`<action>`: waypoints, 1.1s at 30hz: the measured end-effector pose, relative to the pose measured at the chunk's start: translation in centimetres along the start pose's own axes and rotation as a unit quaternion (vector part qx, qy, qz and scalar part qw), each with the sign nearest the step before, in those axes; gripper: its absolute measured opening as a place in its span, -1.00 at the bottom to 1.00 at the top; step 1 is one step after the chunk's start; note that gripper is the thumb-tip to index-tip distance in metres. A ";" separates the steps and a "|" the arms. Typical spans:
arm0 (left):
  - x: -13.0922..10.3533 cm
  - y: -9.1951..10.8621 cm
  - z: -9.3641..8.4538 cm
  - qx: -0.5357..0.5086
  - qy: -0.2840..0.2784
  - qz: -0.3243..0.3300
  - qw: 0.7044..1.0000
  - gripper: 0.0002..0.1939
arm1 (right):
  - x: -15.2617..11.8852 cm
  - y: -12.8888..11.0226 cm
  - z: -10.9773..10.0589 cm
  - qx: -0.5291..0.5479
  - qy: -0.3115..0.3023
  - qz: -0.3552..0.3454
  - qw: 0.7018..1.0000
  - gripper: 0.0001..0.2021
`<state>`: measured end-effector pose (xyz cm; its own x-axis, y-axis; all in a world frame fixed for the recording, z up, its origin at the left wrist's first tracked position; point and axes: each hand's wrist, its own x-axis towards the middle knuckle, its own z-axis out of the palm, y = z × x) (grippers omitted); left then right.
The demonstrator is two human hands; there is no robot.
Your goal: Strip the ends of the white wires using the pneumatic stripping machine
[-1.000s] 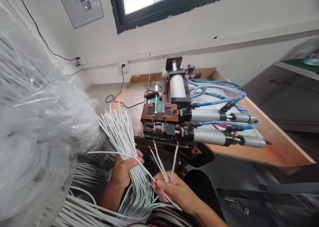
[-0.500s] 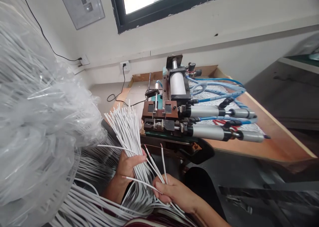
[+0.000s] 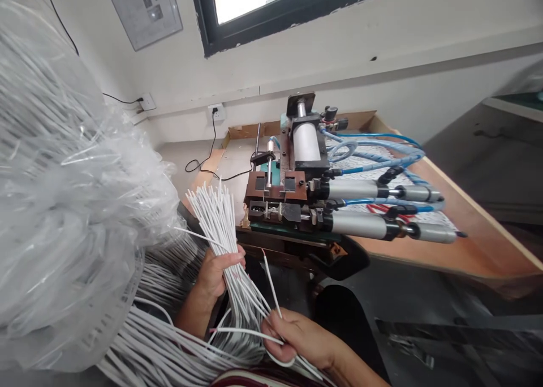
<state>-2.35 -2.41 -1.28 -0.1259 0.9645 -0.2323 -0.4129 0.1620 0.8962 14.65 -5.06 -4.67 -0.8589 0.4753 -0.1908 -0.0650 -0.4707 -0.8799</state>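
In the lower centre of the frame, right hand (image 3: 297,339): I see thumb and fingers pinched tight on a few wires. The loose wire (image 3: 270,279) stands up toward mid-frame; the sideways wire (image 3: 246,332) points left. Both have reddish tips. I cannot count what else runs through the fist.
Left of centre, left hand (image 3: 216,271): curled fully round the wire bundle (image 3: 216,211), thumb laid across its front.
Wire bundle: left of mid-frame, tilted, its cut ends fanned upward and its lower lengths sloping toward the right hand; a stray wire (image 3: 197,235) juts out to the left.
Step in hand: I judge it to be handling single wires apart from the gathered bunch; whether they are being added or taken out, I cannot tell.
Next move: to my mind it calls for a steady left hold and a slight easing of the right pinch, so one wire can shift without the others slipping.
Machine (image 3: 278,192): mid-frame, beyond both hands and touching neither, with metal cylinders (image 3: 358,224) and blue hoses (image 3: 362,170) reaching right over a wooden tray (image 3: 487,251).
Plastic wrapping (image 3: 63,217): fills the left edge, above long wires (image 3: 148,342) at lower left.
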 end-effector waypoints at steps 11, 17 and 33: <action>0.5 -0.2 0.4 0.016 -0.058 -0.040 0.997 -0.80 | 0.6 1.6 -0.6 -0.036 -0.071 0.043 0.996 -0.44; 1.5 0.0 -1.6 0.001 -0.010 -0.005 1.000 -0.92 | -0.4 1.1 -1.2 -0.102 -0.037 0.002 0.994 -0.44; 0.7 1.0 0.7 0.007 -0.001 0.055 0.998 -0.83 | 2.6 -3.3 -1.0 -0.045 0.233 -0.124 0.964 -0.51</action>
<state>-2.24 -1.39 -0.25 -0.1687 0.9768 -0.1318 -0.3846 0.0579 0.9213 13.12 -1.51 -2.73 -0.5009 0.8562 -0.1266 -0.1761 -0.2440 -0.9536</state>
